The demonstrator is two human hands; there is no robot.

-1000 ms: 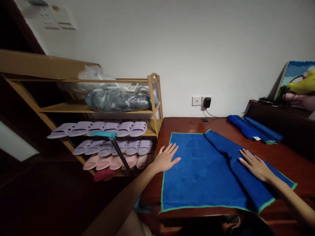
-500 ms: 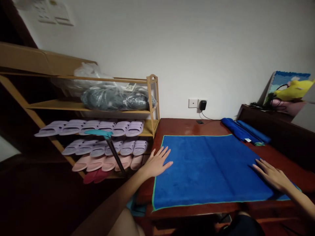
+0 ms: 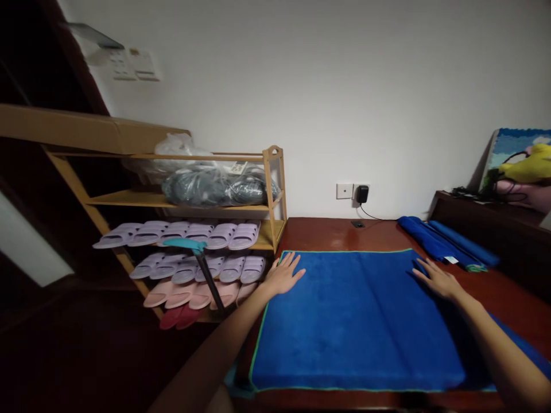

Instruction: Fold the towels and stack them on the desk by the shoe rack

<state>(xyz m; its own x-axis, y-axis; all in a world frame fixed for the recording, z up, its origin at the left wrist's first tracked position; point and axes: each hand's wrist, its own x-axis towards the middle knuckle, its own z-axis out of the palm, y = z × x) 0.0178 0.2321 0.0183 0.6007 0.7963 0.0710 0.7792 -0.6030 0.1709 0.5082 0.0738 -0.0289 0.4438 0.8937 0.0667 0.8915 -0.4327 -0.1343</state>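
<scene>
A blue towel (image 3: 361, 321) with green edging lies spread on the reddish-brown wooden table (image 3: 318, 232). My left hand (image 3: 284, 274) rests with spread fingers on the towel's far left corner. Near its far right corner, my right hand (image 3: 437, 278) lies flat with fingers apart, touching the cloth. A dark crease runs down the middle of the towel. More blue cloth shows beyond its right side, partly hidden by my right forearm.
Rolled blue towels (image 3: 447, 244) lie at the table's back right. Left stands a wooden shoe rack (image 3: 275, 195) with several purple slippers (image 3: 221, 235) and pink slippers (image 3: 178, 293); a teal-topped handle (image 3: 185, 245) rises before it. A black plug (image 3: 362, 194) sits in the wall socket.
My right hand has moved away from me along the towel, from its near right area to its far right corner. My left hand has slid slightly toward the far left corner.
</scene>
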